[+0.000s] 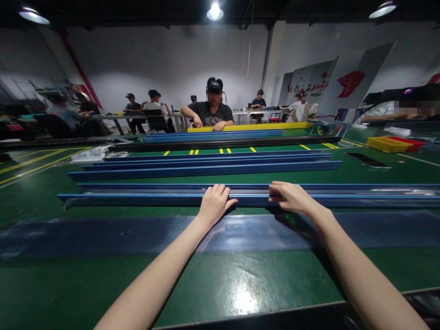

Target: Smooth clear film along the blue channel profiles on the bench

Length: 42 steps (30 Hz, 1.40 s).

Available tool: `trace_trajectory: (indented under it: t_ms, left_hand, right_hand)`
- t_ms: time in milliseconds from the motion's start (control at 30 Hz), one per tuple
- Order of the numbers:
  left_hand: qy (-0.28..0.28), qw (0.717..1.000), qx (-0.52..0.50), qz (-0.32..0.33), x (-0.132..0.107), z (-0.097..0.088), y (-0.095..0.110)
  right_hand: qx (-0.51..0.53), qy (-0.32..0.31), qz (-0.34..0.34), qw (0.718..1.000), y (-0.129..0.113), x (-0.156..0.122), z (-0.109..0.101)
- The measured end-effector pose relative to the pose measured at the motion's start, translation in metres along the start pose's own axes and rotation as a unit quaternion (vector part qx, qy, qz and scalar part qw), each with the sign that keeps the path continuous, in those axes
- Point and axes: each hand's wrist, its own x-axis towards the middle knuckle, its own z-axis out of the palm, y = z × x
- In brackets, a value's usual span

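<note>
A long blue channel-shaped profile (137, 199) lies across the table in front of me, with a pale strip visible inside it. My left hand (216, 200) rests over its near wall, fingers curled into the channel and thumb along the front side. To the right, my right hand (288, 196) is closed at the same profile, with fingertips and thumb drawn together over the channel. Whatever sits between those fingers is hidden. Nearer to me, a clear plastic strip (137, 236) lies flat on the green tabletop (192, 284), under my forearms.
Several more blue profiles (213, 170) lie beyond, then a long black bar (233, 143). A phone (367, 160) and a yellow tray (385, 144) are at the right. Across the table a person (213, 110) handles a yellow profile (268, 127). Other people sit farther back.
</note>
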Motion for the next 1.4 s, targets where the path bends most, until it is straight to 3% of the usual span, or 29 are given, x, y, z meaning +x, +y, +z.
trace_trajectory:
  t_ms: [300,600,933,1400]
  left_hand:
    - [-0.004,1.000,0.011,0.011,0.001,0.002,0.000]
    - [0.000,1.000,0.018,0.011,0.000,0.003,0.000]
    - [0.002,1.000,0.018,0.010,0.000,0.002,0.001]
    - [0.006,1.000,0.025,0.014,0.001,0.001,0.001]
  right_hand:
    - [-0.043,-0.024,0.059,0.997,0.019,-0.009,-0.004]
    - [-0.074,-0.021,0.063,0.995,0.004,-0.003,0.000]
    - [-0.058,0.048,-0.014,0.997,-0.027,0.010,0.017]
    - [-0.074,0.027,0.017,0.997,-0.025,0.011,0.009]
